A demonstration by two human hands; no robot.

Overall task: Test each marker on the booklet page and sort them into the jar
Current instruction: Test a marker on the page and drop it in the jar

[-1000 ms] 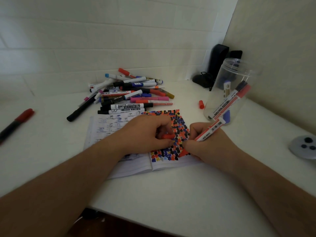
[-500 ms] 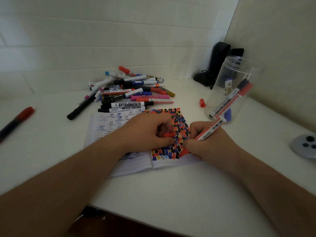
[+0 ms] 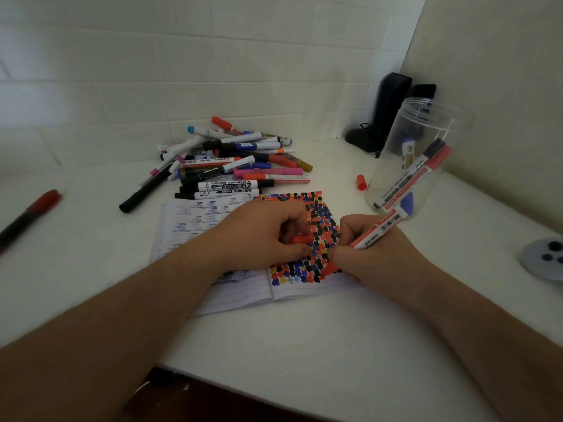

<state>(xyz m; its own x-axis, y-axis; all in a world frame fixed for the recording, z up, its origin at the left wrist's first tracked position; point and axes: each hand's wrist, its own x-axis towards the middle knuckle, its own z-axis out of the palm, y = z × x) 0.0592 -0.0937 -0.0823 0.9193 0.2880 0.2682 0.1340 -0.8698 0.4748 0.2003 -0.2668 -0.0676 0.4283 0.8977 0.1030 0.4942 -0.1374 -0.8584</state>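
Note:
An open booklet (image 3: 243,295) lies on the white table, its right page covered with red, black and blue dabs. My right hand (image 3: 370,254) grips a red whiteboard marker (image 3: 376,231) with its tip down on that page. My left hand (image 3: 262,236) rests on the booklet, fingers curled round a red cap (image 3: 300,239). A clear plastic jar (image 3: 426,138) stands to the right and holds a few markers. A pile of several markers (image 3: 231,162) lies behind the booklet.
A loose red cap (image 3: 361,181) lies left of the jar. A red and black marker (image 3: 29,216) lies at the far left. Black objects (image 3: 390,111) stand in the corner behind the jar. A grey round device (image 3: 545,258) sits at the right edge.
Both hands stay nearly in place on the booklet; the marker in my right hand shifts only slightly over the page.

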